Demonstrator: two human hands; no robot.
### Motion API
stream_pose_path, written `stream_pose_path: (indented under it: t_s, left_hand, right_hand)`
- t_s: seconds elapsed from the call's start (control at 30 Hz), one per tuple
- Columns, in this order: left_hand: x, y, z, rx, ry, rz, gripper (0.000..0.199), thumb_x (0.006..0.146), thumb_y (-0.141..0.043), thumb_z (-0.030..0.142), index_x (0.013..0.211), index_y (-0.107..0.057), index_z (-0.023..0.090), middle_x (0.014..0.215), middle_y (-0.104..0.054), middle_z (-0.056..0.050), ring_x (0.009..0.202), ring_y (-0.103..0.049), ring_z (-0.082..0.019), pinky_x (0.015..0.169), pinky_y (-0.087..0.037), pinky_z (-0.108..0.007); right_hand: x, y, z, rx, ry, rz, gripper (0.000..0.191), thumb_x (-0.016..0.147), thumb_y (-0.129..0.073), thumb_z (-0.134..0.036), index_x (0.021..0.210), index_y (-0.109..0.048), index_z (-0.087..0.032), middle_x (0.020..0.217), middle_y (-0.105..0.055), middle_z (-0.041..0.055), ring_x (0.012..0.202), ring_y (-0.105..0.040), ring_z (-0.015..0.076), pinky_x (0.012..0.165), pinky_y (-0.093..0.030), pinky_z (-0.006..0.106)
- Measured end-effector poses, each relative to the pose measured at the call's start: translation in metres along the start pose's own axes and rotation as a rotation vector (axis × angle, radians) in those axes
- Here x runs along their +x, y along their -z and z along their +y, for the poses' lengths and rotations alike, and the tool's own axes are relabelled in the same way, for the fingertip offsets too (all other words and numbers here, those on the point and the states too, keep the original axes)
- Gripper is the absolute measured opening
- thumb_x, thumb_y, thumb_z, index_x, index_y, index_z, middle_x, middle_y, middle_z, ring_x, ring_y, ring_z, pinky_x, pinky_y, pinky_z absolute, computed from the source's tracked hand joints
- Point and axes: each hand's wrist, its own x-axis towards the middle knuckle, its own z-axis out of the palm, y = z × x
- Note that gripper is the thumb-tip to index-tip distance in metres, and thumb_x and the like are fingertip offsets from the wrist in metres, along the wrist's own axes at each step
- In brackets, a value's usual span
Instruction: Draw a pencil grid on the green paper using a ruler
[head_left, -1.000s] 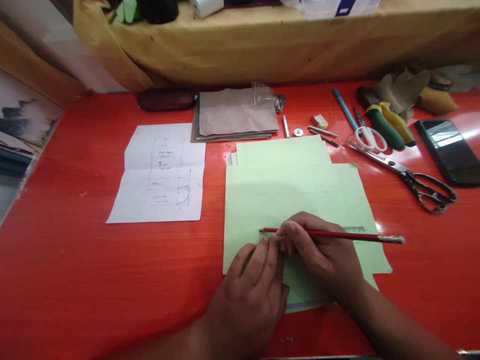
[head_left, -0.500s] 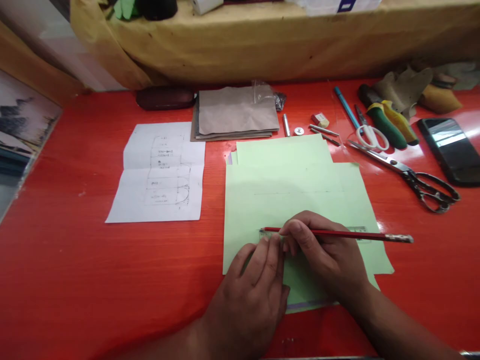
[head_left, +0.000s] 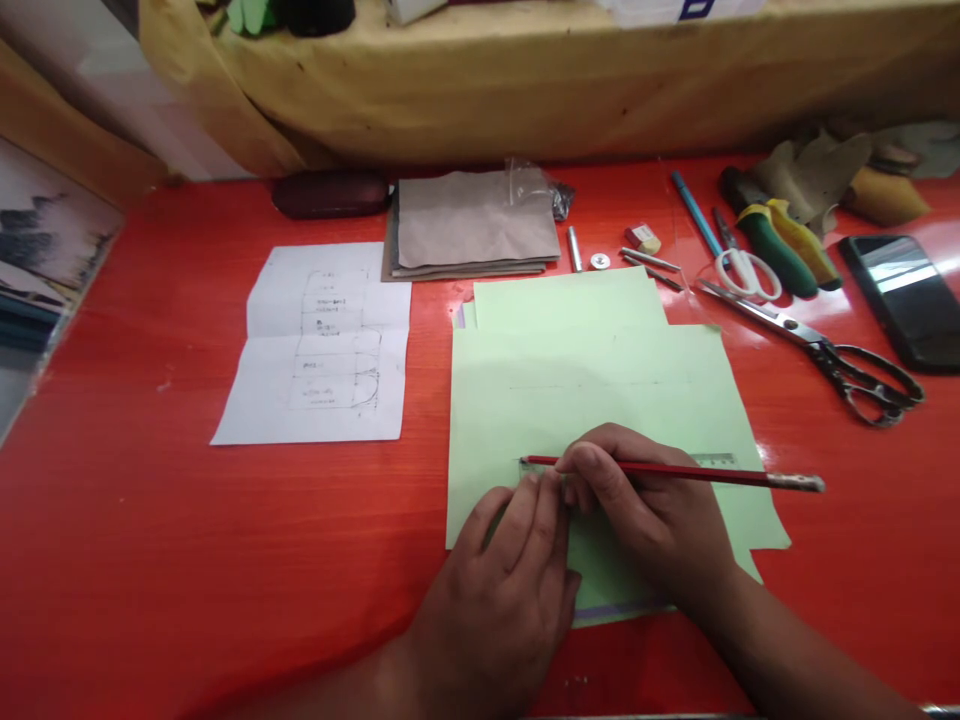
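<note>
Resting on the red surface (head_left: 150, 520) at centre left, a folded white sheet (head_left: 322, 345) is seen, its pencilled outlines and notes too small to read. At lower centre, the left hand (head_left: 487, 600) is pressed down with its grip apart, fingertips on a clear ruler (head_left: 712, 460) lying across green card sheets (head_left: 570, 390). Just right of it, the grip of the right hand (head_left: 645, 510) is clamped on a red pencil (head_left: 675, 472), tip near the ruler's left end. Firm pressure on the ruler, with the pencil kept tight to its edge, is advised. Ruler numerals cannot be read. Tailor's shears (head_left: 817, 350) and a phone (head_left: 904, 300) are placed at far right, no brand legible.
</note>
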Motion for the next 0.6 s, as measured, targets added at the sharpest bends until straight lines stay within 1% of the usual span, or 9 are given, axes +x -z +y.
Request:
stream_pose_path:
  t_s: [0.37,0.6]
  left_hand:
    - [-0.0010,-0.0011,0.0003,-0.012,0.002,0.010,0.050,0.107,-0.060,0.030,0.145,-0.062,-0.002,0.153,-0.061,-0.024,0.145,-0.055,-0.036,0.121,-0.039,-0.049]
    - [-0.0006,-0.0017,0.0003,-0.009,0.008,0.009,0.050,0.106,-0.061,0.030,0.144,-0.062,-0.002,0.154,-0.061,-0.024,0.145,-0.055,-0.036,0.121,-0.039,-0.049]
  right_hand:
    - [-0.0003,0.0015,-0.0002,-0.063,0.014,-0.022,0.033,0.109,-0.057,-0.031,0.080,-0.070,-0.022,0.065,-0.068,-0.0012,0.057,-0.064,0.0125,0.056,-0.052,0.024]
    - [-0.0014,0.0024,-0.0001,-0.044,0.012,-0.028,0.034,0.109,-0.057,-0.031,0.079,-0.068,-0.022,0.065,-0.067,-0.0012,0.057,-0.063,0.0125,0.055,-0.051,0.024]
